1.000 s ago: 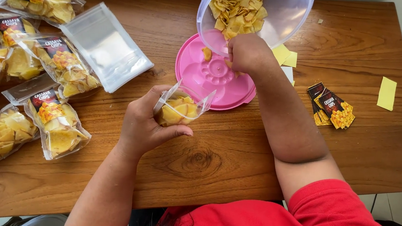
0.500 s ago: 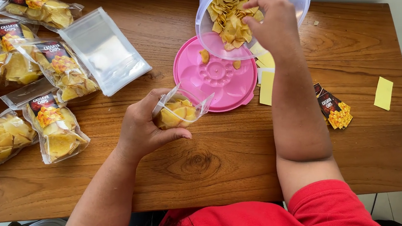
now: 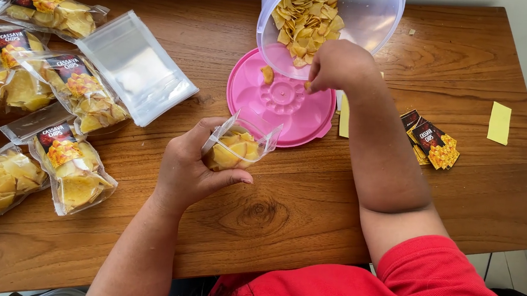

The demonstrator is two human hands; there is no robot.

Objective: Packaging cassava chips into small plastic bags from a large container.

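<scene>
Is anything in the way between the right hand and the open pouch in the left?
Nothing visible. The right hand is closed over the pink lid; the pouch, mouth open toward it, sits in the left hand, with only lid and bare table between.

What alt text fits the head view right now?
The left hand holds an open clear plastic pouch part-filled with yellow chips, while the right hand, closed, hovers over a round pink plastic lid below a tilted clear plastic tub of chips.

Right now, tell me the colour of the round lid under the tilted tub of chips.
Pink: the lid shows best in the head view.
</scene>
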